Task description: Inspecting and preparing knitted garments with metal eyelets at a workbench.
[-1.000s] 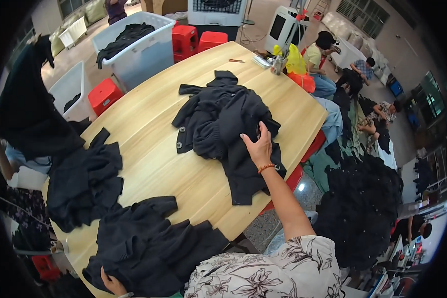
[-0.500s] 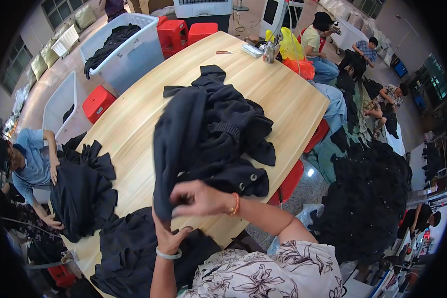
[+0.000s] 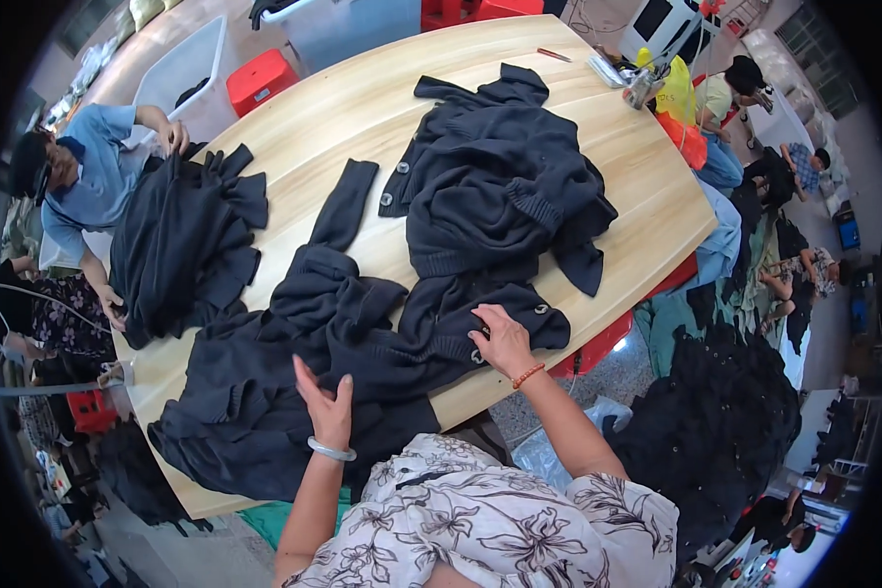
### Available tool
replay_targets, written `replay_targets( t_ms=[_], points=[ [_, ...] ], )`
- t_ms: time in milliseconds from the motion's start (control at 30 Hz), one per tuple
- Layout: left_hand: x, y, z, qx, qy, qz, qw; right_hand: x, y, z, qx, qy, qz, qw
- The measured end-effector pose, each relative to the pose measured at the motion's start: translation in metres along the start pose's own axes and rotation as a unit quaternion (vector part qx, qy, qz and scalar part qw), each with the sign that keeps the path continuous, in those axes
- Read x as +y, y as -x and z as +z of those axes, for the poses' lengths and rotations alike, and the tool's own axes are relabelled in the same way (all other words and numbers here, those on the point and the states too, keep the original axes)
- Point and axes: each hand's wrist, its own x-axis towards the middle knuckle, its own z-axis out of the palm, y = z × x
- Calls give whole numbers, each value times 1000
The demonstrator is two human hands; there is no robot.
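Note:
A dark knit cardigan (image 3: 441, 323) with large buttons is spread along the table's near side. My right hand (image 3: 505, 343) rests on its buttoned part, with thumb and fingers apart beside a button. Over the dark garments (image 3: 255, 402) on the left hovers my left hand (image 3: 325, 404), open, its thumb spread from the fingers and nothing in it. Farther off, a heap of dark knitwear (image 3: 500, 186) lies on the table, with buttons along its left edge and a sleeve hanging toward the right.
The pale wooden table (image 3: 647, 211) has a curved edge. At its left side, a co-worker in a blue shirt (image 3: 93, 186) handles another dark garment (image 3: 181, 245). Red stools (image 3: 262, 80) and plastic bins stand beyond. A large dark clothing pile (image 3: 706, 421) is at right.
The dark cardigan that I held raised now lies lower and spread toward the left. My hands have moved apart, the right one to the right. The view has shifted.

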Motion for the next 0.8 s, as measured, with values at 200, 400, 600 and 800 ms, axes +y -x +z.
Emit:
replay_targets(
  t_ms=[200, 400, 600, 800],
  points=[
    [70, -57, 34, -210, -186, 357, 891, 6, 10, 3, 11, 49, -60, 997],
    [19, -40, 107, -385, -312, 400, 771, 8, 24, -2, -1, -17, -104, 994],
    [16, -15, 141, -318, -268, 418, 808, 19, 35, 33, 53, -6, -91, 994],
    [36, -16, 136, -355, -7, 321, 878, -26, 37, -11, 64, -150, -82, 983]
  ],
)
